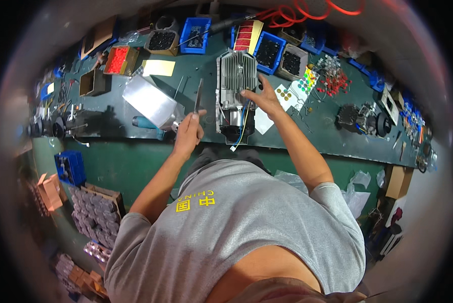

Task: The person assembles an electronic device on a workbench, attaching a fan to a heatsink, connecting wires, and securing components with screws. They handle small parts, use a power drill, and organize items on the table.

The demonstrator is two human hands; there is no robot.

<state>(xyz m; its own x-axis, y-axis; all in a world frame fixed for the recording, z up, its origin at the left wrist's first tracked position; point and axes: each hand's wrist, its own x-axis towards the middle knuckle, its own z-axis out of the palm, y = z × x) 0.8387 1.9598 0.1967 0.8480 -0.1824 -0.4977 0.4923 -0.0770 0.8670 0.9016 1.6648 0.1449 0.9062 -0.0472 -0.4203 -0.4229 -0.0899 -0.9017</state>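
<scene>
In front of me on the green bench lies a finned grey metal housing (238,76). Blue and yellow wires (245,123) with a white plug hang from its near end. My right hand (268,98) grips the housing's right side, thumb on top and fingers spread along the edge. To the left of the housing, my left hand (188,132) is closed on a thin flat metal piece (199,95) that points away from me; its exact kind is unclear. Beside that hand lies a shiny silver box-shaped cover (148,98), partly over a teal-handled tool (143,121).
Along the back stand blue bins of screws (195,35) and black parts (269,52), plus a box of red pieces (117,60). White sticker sheets (286,97) lie right of the housing. Farther right is a motor-like assembly (362,119). A red coiled hose (299,10) hangs above.
</scene>
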